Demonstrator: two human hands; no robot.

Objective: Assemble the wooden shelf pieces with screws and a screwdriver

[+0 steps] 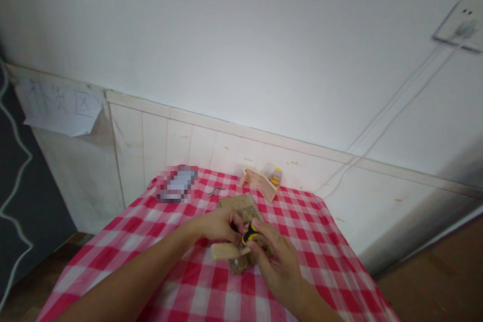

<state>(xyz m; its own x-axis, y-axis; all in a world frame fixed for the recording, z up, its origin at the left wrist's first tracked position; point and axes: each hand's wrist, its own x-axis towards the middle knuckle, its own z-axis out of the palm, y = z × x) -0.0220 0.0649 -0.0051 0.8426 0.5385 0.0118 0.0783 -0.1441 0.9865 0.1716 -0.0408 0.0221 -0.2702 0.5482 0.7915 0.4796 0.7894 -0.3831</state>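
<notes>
My right hand (281, 261) grips a short yellow-and-black screwdriver (249, 234) between thumb and fingers, its shaft pointing down at a pale wooden piece (224, 251). Beside the shaft, my left hand (222, 224) has its fingers bent and drawn together; what they pinch is hidden. The wooden piece lies across a brown board (245, 205) printed with dark lines. Both hands cover the middle of that board.
Toward the back stand a curved wooden piece (260, 184) and a small clear container with yellow parts (276, 177). Small metal pieces (216, 191) lie left of them, near a pixelated flat rectangular object (179, 184). A checked cloth (188, 287) covers the table, which meets a panelled wall (199, 141).
</notes>
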